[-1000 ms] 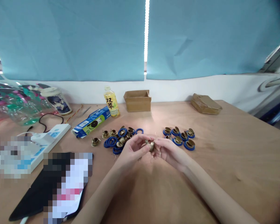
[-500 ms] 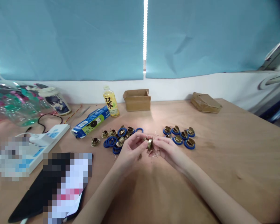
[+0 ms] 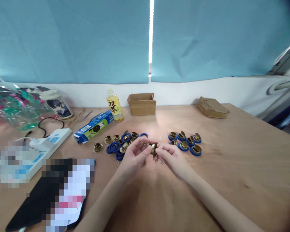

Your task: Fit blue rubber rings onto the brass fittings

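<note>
Between my two hands is a small brass-coloured round metal fitting (image 3: 154,149). My left hand (image 3: 136,152) pinches its left side with thumb and fingers, and my right hand (image 3: 170,157) has its fingertips closed on the right side. Fingers cover part of it. Left of my hands lies a loose pile of similar brass fittings (image 3: 108,139) and blue rings (image 3: 113,147). To the right, several brass fittings with blue rings around their bases (image 3: 196,149) sit in a cluster. Thin curved strands (image 3: 159,164) show on the table beneath my fingers.
At the back stand an open cardboard box (image 3: 142,106), a yellow-labelled bottle (image 3: 115,106) and a taped brown package (image 3: 213,107). A blue carton (image 3: 93,126), power strip (image 3: 50,145), phone (image 3: 71,193), patterned cup (image 3: 58,104) and clear bottles (image 3: 21,111) occupy the left.
The fitting between my hands has turned slightly, and my right fingers have shifted left, closer onto it. The pile and the cluster look the same.
</note>
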Motion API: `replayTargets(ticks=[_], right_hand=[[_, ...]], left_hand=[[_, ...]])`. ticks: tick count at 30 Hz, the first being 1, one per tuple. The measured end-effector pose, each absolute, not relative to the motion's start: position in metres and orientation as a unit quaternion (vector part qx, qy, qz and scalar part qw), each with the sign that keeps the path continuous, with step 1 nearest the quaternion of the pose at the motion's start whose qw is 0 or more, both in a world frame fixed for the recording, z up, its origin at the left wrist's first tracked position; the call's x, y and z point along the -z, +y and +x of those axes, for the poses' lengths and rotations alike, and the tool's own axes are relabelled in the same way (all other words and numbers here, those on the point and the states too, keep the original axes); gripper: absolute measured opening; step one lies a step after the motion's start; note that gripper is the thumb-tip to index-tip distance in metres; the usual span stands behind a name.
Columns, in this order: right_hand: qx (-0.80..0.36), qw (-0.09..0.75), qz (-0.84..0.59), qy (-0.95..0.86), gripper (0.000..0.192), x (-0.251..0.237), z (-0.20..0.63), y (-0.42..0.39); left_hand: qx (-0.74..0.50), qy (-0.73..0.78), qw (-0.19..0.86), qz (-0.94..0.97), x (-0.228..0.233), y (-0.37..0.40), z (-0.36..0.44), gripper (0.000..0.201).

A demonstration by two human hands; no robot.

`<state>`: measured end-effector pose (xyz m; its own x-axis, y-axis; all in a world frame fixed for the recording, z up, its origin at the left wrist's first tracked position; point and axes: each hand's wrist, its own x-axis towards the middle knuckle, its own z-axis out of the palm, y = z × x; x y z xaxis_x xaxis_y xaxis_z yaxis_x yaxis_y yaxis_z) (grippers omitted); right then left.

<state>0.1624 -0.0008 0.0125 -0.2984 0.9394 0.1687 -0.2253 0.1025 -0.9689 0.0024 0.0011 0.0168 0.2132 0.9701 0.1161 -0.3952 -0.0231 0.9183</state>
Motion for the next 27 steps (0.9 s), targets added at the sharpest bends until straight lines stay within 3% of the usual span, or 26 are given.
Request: replayTargets(ticks=[27], right_hand=[[-0.622, 0.484, -0.279, -0.549, 0.028, -0.0151, 0.1646, -0.0032]], left_hand=[[-0.547, 0.328, 0.646, 0.420, -0.0217, 0.0015, 0.0029, 0.022]])
